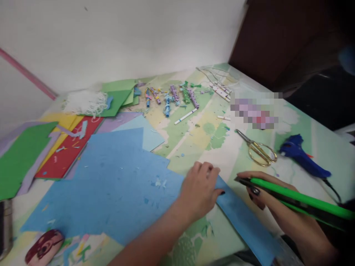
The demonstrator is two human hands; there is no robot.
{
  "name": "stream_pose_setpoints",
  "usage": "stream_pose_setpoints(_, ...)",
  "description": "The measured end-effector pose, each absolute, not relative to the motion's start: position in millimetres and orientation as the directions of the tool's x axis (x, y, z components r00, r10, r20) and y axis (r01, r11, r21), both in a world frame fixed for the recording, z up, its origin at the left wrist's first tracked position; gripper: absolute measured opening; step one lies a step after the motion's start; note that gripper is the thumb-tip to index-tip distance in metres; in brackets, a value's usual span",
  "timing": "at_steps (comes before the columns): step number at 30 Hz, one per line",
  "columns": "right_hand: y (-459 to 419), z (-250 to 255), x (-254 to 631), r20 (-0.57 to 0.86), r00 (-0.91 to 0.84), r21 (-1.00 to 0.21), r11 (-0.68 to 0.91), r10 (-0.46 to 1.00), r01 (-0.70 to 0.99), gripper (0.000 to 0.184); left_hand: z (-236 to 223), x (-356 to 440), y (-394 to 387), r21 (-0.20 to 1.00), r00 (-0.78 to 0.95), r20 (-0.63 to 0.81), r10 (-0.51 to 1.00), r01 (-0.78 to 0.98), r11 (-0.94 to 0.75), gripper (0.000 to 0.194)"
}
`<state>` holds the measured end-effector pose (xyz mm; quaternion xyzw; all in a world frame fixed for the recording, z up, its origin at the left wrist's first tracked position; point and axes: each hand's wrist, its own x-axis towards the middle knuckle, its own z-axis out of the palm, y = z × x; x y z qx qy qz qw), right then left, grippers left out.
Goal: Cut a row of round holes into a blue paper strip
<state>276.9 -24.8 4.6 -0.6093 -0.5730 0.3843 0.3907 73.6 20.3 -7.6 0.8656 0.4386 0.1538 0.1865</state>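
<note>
My left hand [200, 189] is on a long blue strip [244, 218], its fingers bent over the upper end and its thumb lying on it. The strip slants down to the lower right, past the table's front edge. In my right hand [266, 197] is a green box cutter [299, 197], closed in the fingers, its dark tip pointing left above the strip. Large blue sheets [116, 181] spread out left of my left hand, with small scraps on them. Gold-handled scissors [260, 150] rest on the table beyond my right hand.
A blue glue gun [302, 155] with a cord lies at the right. Coloured sheets [24, 159] and white string [85, 102] are at the left. Several small decorated rolls [167, 105] lie at the back. A computer mouse [44, 247] and a phone [6, 227] sit front left.
</note>
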Motion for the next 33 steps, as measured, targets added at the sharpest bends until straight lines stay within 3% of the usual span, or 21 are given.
stream_pose_setpoints(2, -25, 5, 277, -0.065, 0.049, -0.951, -0.077, 0.997, 0.298, 0.031, -9, 73, 24, 0.485, 0.593, 0.113, 0.797, 0.668, -0.565, 0.042)
stream_pose_setpoints(5, -28, 5, 279, -0.058, 0.07, -0.971, -0.072, 0.996, 0.228, 0.033, -11, 71, 28, 0.562, 0.595, 0.098, 0.798, 0.628, -0.538, 0.028)
stream_pose_setpoints(9, -32, 15, 280, -0.031, 0.077, -0.931, -0.057, 0.997, 0.36, 0.028, -13, 68, 31, 0.668, 0.581, 0.106, 0.807, 0.559, -0.491, 0.013)
stream_pose_setpoints(13, -28, 28, 274, -0.101, 0.076, -0.883, -0.125, 0.992, 0.452, 0.023, -14, 64, 32, 0.713, 0.534, 0.109, 0.839, 0.546, -0.44, 0.013)
stream_pose_setpoints(16, -19, 31, 268, -0.121, 0.005, -0.882, -0.11, 0.993, 0.459, 0.021, -16, 61, 33, 0.726, 0.49, 0.12, 0.863, 0.55, -0.414, 0.013)
stream_pose_setpoints(22, 2, 12, 260, -0.056, -0.335, -0.908, 0.092, 0.941, 0.41, 0.017, -19, 59, 35, 0.719, 0.47, 0.139, 0.872, 0.557, -0.415, 0.013)
stream_pose_setpoints(28, 6, -6, 263, -0.127, -0.306, -0.905, 0.015, 0.944, 0.425, 0.019, -20, 60, 36, 0.716, 0.479, 0.128, 0.868, 0.562, -0.415, 0.013)
stream_pose_setpoints(33, 6, -2, 261, -0.124, -0.353, -0.889, 0.054, 0.927, 0.455, 0.017, -19, 58, 37, 0.709, 0.479, 0.12, 0.87, 0.572, -0.412, 0.012)
